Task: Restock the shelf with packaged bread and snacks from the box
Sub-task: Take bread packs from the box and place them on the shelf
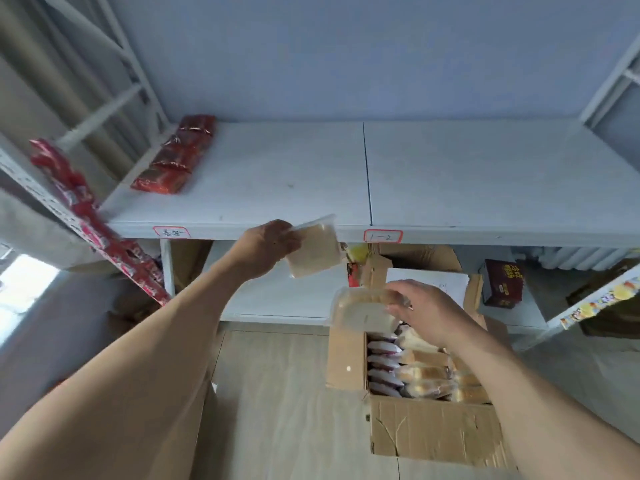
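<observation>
- Cardboard box (pixel 429 431) on the floor, packed with bread and snack packs
- Right hand (pixel 427 311) above the box, fingers gripping a clear bread pack (pixel 360 311)
- Left hand (pixel 266 245) beyond the box, pinching a second bread pack (pixel 315 251) at the shelf (pixel 277 174) front edge
- Red packets (pixel 176 157) on the shelf's left end

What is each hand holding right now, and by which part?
Left hand grips a bread packet by its left edge. Right hand holds another packet by its top right edge.

Soft daylight, blurred, warped edges.
</observation>
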